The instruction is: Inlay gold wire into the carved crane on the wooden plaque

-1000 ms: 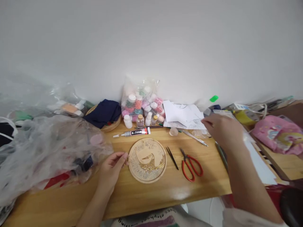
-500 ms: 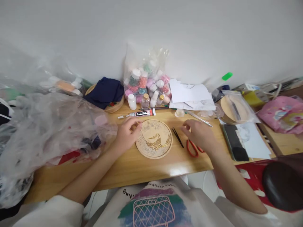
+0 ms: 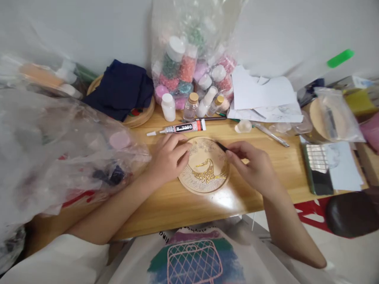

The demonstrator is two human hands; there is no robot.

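Note:
A round wooden plaque [image 3: 204,188] lies on the table before me, with a golden long-necked bird and fine printed lines on it. My left hand [image 3: 171,159] is at its upper left rim, fingers curled and thumb against the edge. My right hand [image 3: 251,163] pinches black tweezers [image 3: 221,146] between thumb and fingers. Their tips point up and left over the plaque's upper right rim. Whether the tips grip anything is too small to tell. The red-handled tool seen before is hidden by my right hand and arm.
Behind the plaque lie a glue tube [image 3: 185,127], small bottles [image 3: 168,107] and a clear bag of colourful jars [image 3: 174,55]. Crumpled plastic bags [image 3: 59,150] fill the left side. Papers [image 3: 263,92], a silver pen [image 3: 272,135] and a phone [image 3: 318,169] lie to the right.
My right hand has picked up the black tweezers and brought them to the plaque's upper right edge. My left hand has come closer onto the left rim. The view has shifted nearer.

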